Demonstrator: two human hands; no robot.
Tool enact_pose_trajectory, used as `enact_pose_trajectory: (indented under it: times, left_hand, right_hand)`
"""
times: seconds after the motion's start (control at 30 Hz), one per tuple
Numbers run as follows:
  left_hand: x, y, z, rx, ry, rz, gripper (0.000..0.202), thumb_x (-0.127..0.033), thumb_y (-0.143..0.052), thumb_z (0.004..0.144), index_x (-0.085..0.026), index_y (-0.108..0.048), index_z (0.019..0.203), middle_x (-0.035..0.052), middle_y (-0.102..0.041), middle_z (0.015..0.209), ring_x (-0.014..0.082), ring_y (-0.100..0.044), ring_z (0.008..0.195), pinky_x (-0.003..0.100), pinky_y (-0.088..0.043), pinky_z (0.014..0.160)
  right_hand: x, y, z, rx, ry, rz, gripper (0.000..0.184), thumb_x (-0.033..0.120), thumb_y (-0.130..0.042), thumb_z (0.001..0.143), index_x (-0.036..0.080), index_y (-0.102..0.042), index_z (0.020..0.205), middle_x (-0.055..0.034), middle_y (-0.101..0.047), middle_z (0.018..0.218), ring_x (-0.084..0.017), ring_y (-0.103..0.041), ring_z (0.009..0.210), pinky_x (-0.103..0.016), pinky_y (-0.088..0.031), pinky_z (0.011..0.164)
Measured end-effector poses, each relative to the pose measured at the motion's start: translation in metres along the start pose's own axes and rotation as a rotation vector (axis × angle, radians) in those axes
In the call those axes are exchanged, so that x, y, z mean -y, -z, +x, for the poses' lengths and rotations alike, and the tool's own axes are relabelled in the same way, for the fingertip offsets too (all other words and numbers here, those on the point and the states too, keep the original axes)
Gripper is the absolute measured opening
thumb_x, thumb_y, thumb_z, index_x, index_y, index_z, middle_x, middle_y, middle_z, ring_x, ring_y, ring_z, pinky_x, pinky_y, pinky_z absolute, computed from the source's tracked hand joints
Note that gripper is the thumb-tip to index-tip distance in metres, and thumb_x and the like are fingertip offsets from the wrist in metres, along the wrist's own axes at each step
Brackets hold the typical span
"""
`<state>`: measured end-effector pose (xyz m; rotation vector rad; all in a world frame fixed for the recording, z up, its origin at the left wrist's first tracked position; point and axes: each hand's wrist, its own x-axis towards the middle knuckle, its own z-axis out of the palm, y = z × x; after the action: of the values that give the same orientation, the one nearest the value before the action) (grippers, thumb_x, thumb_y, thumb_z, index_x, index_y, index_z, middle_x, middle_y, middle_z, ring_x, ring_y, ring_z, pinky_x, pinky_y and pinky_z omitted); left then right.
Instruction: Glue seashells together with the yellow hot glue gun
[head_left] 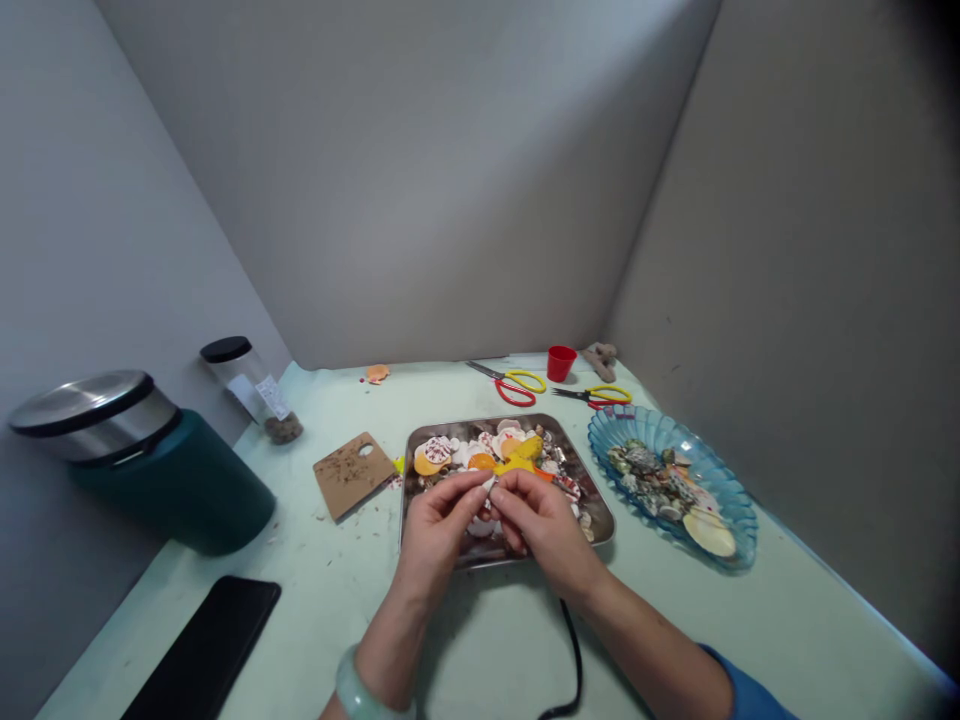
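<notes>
- Clock hours here are read around the tray, with twelve towards the back wall.
- Pale mint-green tabletop [480, 640], boxed in by plain grey walls [450, 200]; light falls in a soft band across the back one.
- In the middle, a shallow rectangular metal tray [604, 530] crowded with white, orange and speckled shell-like pieces [437, 449], a yellow one [529, 450] among them.
- Over the tray's near half, the left hand [442, 510] and right hand [544, 520] meet, fingertips pinched together on a small white piece [490, 484] (mostly hidden by the fingers, so I can't tell its shape).
- A pale green bangle [364, 690] circles the left wrist; a blue sleeve [750, 690] covers part of the right arm.
- Three o'clock: a scalloped, translucent blue oval dish [739, 490] of shells.
- One o'clock: a small red cup [561, 363], a knobbly brown lump [601, 362] and black-bladed scissors with yellow and red handles [611, 396].
- Twelve: a similar pair, yellow-and-red-handled scissors [517, 383].
- Nine: a thin brown board [349, 478] with an oval hole, crumbs on top; farther out, a dark teal bottle [172, 485] with a steel lid.
- Ten: a clear, black-lidded jar [259, 392].
- Eight: a flat black rectangular object [206, 645].
- Around five: a black cable [576, 655].
</notes>
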<state>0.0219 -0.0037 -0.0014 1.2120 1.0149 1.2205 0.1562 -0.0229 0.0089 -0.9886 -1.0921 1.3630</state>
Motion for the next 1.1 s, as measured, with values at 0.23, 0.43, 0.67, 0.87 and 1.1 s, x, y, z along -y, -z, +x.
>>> enact_pose_trajectory:
  times: [0.23,0.43,0.67,0.87,1.1]
  left_hand:
    - [-0.0020,-0.0004,0.0003,-0.006,-0.036,0.028,0.019,-0.026,-0.072,0.072,-0.018,-0.078,0.088,0.0078,-0.075,0.096,0.0212,-0.066,0.090,0.030,-0.050,0.083]
    - [-0.0029,-0.0006,-0.0016,0.021,-0.001,-0.016,0.023,-0.031,-0.069,0.076,-0.017,-0.075,0.094,0.0054,-0.074,0.085,0.0160,-0.064,0.074,0.025,-0.051,0.070]
    - [-0.0007,-0.0012,-0.0005,0.026,0.009,-0.083,0.024,-0.032,-0.068,0.078,-0.017,-0.072,0.096,0.0023,-0.070,0.080,0.0111,-0.060,0.067,0.022,-0.049,0.066]
    - [0.0009,-0.0008,-0.0011,0.028,0.015,-0.100,0.024,-0.030,-0.070,0.076,-0.017,-0.071,0.096,0.0025,-0.070,0.078,0.0120,-0.061,0.068,0.023,-0.049,0.067]
    - [-0.0029,-0.0021,-0.0027,0.022,0.020,-0.112,0.022,-0.030,-0.071,0.074,-0.016,-0.072,0.092,0.0031,-0.071,0.080,0.0124,-0.061,0.068,0.023,-0.050,0.067]
  right_hand:
    - [-0.0036,0.0005,0.0009,-0.005,0.008,-0.013,0.025,0.039,-0.064,0.079,0.018,-0.053,0.070,0.0104,-0.045,0.044,-0.004,-0.034,0.037,-0.017,-0.026,0.037]
    - [-0.0045,-0.0012,0.0005,-0.028,0.002,-0.017,0.026,0.040,-0.064,0.079,0.018,-0.053,0.072,0.0101,-0.045,0.045,-0.004,-0.035,0.038,-0.017,-0.026,0.037]
    - [-0.0037,-0.0006,-0.0001,-0.041,-0.001,-0.029,0.026,0.040,-0.062,0.080,0.018,-0.051,0.072,0.0108,-0.043,0.045,-0.004,-0.034,0.038,-0.016,-0.026,0.037]
    - [-0.0025,-0.0004,-0.0006,-0.027,-0.007,-0.025,0.025,0.039,-0.062,0.080,0.018,-0.052,0.072,0.0102,-0.045,0.045,-0.004,-0.035,0.039,-0.016,-0.026,0.038]
    - [0.0002,-0.0007,-0.0013,-0.019,-0.010,-0.006,0.026,0.040,-0.063,0.079,0.018,-0.052,0.071,0.0095,-0.046,0.046,-0.004,-0.035,0.038,-0.017,-0.026,0.039]
